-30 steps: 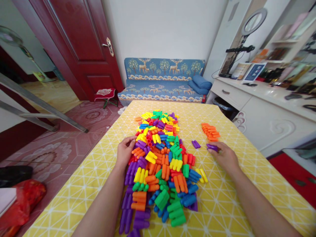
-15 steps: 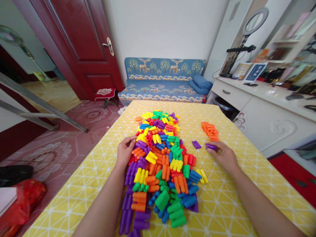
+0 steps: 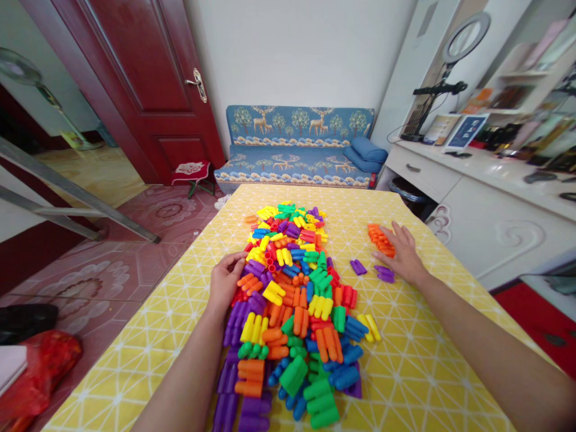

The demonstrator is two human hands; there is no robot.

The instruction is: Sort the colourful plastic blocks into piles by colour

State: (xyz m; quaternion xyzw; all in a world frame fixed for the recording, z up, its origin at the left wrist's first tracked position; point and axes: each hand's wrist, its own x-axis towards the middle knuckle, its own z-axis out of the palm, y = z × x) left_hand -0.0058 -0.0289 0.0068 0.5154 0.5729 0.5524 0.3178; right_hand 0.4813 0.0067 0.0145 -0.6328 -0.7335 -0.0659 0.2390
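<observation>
A big heap of coloured plastic blocks (image 3: 292, 300) lies down the middle of the table with the yellow patterned cloth (image 3: 405, 372). My left hand (image 3: 225, 279) rests at the heap's left edge, fingers curled against the blocks. My right hand (image 3: 402, 252) lies flat with fingers stretched out, touching a small group of orange blocks (image 3: 378, 236) at the right. Two purple blocks lie apart from the heap: one (image 3: 358, 267) to the left of my right hand, the other (image 3: 386, 274) just beside my right wrist.
A white cabinet with drawers (image 3: 477, 204) stands close to the table's right edge, holding a ring light (image 3: 463, 39) and clutter. A blue patterned sofa (image 3: 297, 144) is beyond the far edge. A red door (image 3: 135, 78) and a red bag (image 3: 40, 372) are at the left.
My right hand let go of the purple block, which now lies on the cloth, and reached forward to the orange blocks with fingers spread. My left hand barely moved.
</observation>
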